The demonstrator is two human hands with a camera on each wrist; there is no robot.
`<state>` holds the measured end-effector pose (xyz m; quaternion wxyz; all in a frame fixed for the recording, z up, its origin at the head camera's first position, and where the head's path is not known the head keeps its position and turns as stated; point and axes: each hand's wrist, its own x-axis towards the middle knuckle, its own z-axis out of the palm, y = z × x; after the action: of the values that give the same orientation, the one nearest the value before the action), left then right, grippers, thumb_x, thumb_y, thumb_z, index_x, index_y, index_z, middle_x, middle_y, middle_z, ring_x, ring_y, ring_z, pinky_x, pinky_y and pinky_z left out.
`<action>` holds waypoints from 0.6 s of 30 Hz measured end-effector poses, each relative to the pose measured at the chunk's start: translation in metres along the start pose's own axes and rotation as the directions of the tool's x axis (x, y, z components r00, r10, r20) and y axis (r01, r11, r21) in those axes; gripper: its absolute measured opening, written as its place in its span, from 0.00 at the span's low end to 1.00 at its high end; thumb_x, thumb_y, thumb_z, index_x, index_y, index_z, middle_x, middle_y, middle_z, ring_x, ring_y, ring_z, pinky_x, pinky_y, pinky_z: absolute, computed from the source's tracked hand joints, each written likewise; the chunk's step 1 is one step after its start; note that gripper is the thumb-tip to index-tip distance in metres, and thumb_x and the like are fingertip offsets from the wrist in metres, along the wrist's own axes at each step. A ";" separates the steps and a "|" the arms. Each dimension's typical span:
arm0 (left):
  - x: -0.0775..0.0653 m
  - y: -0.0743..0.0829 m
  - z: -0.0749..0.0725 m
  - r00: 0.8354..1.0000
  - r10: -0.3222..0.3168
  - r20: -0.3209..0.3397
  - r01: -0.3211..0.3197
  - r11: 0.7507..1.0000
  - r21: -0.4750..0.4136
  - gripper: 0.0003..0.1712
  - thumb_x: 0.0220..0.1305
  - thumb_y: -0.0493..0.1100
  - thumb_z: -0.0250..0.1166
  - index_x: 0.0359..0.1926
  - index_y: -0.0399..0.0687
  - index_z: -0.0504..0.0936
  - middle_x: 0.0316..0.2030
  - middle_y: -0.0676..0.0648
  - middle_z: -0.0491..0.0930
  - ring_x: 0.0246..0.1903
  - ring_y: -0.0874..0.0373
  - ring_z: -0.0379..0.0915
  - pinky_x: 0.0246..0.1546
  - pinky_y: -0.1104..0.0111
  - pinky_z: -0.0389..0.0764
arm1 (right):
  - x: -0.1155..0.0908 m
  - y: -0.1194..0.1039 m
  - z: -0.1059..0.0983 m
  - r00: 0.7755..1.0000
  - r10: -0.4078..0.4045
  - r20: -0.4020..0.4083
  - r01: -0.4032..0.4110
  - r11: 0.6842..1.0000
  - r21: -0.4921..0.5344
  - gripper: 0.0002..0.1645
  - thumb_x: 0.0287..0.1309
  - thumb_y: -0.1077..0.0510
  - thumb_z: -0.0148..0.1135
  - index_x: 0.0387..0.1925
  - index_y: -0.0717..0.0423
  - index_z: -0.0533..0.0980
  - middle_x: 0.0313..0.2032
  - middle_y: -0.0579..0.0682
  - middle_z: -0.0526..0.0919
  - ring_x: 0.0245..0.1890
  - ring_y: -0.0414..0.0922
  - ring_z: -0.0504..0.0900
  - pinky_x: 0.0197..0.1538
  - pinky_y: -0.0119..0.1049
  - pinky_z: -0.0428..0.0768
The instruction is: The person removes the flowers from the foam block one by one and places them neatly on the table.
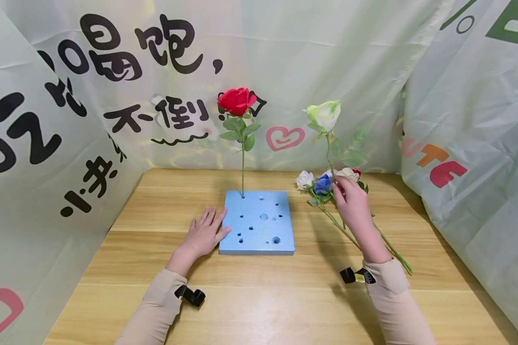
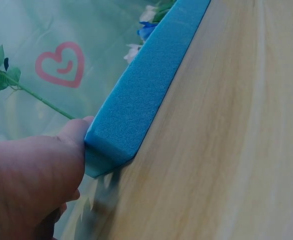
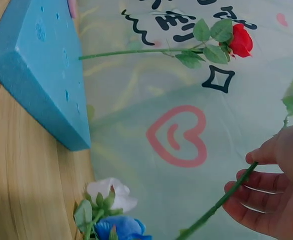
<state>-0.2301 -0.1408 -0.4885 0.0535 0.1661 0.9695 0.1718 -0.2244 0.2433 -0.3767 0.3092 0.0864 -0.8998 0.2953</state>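
Note:
A pale green-white rose (image 1: pixel 325 116) stands roughly upright in my right hand (image 1: pixel 353 203), which pinches its green stem (image 3: pixel 219 202) between thumb and fingers above the table. To the left is a blue foam block (image 1: pixel 259 208) with several holes in its top. My left hand (image 1: pixel 203 235) rests against the block's left side, fingers spread, thumb at the edge; the left wrist view shows the thumb side of that hand (image 2: pixel 36 175) touching a corner. A red rose (image 1: pixel 237 101) with green leaves stands upright in a hole near the block's back left corner.
Below and behind my right hand lie several other flowers, among them a blue rose (image 1: pixel 322 184) and a white one (image 1: pixel 304 180), their stems (image 1: pixel 393 249) stretching toward the front right. Printed curtains (image 1: pixel 263 57) enclose the wooden table (image 1: pixel 259 306) at the back and sides.

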 end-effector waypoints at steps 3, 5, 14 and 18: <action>0.000 0.000 0.000 1.000 0.000 0.000 0.000 1.000 -0.004 0.40 0.73 0.66 0.40 0.78 0.60 0.42 0.77 0.38 0.43 0.77 0.41 0.32 0.68 0.31 0.44 | -0.005 0.004 -0.004 0.998 -0.041 -0.046 0.039 0.998 -0.046 0.12 0.64 0.66 0.57 0.47 0.69 0.79 0.35 0.63 0.81 0.32 0.55 0.78 0.34 0.49 0.77; 0.001 0.000 0.000 1.000 0.000 0.003 0.000 1.000 -0.008 0.40 0.73 0.67 0.40 0.78 0.60 0.42 0.77 0.38 0.43 0.77 0.41 0.31 0.68 0.32 0.43 | -0.009 0.006 -0.006 0.995 -0.068 -0.079 0.062 0.995 -0.081 0.11 0.64 0.67 0.57 0.46 0.68 0.79 0.34 0.62 0.80 0.30 0.55 0.76 0.33 0.49 0.74; 0.001 -0.001 0.001 1.000 -0.001 -0.003 0.001 1.000 -0.001 0.40 0.73 0.67 0.40 0.78 0.60 0.42 0.77 0.38 0.43 0.77 0.41 0.31 0.68 0.32 0.43 | -0.029 0.016 -0.019 0.979 -0.138 -0.150 0.102 0.970 -0.221 0.10 0.63 0.65 0.61 0.45 0.62 0.81 0.28 0.60 0.77 0.24 0.57 0.75 0.25 0.53 0.73; 0.000 0.000 0.000 1.000 -0.004 0.000 0.004 1.000 -0.013 0.40 0.73 0.66 0.41 0.78 0.60 0.43 0.77 0.38 0.43 0.77 0.40 0.31 0.68 0.32 0.43 | -0.037 0.021 -0.022 0.980 -0.133 -0.145 0.093 0.963 -0.254 0.09 0.61 0.66 0.62 0.43 0.62 0.81 0.28 0.60 0.77 0.24 0.59 0.75 0.25 0.55 0.73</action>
<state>-0.2298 -0.1407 -0.4886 0.0551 0.1638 0.9687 0.1782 -0.1909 0.2725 -0.3956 0.4054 0.0745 -0.8952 0.1693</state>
